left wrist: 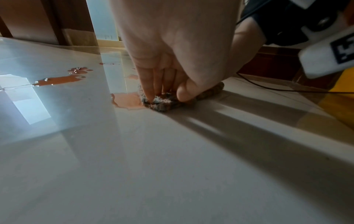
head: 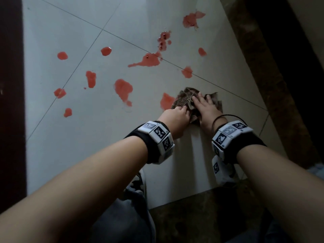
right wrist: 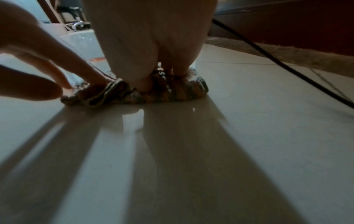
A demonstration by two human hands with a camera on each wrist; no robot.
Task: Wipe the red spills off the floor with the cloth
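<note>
Left hand point(head: 175, 118): grip pinches the cloth's near-left edge.
Nearest spill point(head: 166, 100): touching the cloth's left edge.
Cloth point(head: 185, 100): crumpled on the floor point(head: 105, 137).
Right hand point(head: 206, 106): grip apart, fingers apparently flat, pressing the cloth.

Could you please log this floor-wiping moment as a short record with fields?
surface: pale tiled floor
cloth: crumpled patterned cloth, flat on the floor
left hand: left hand pinches the cloth's near-left edge
right hand: right hand presses flat on the cloth
nearest spill: red puddle touching the cloth's left edge
other spills: many red patches, largest farther out, not yet wiped
progress: wiping barely begun
</note>
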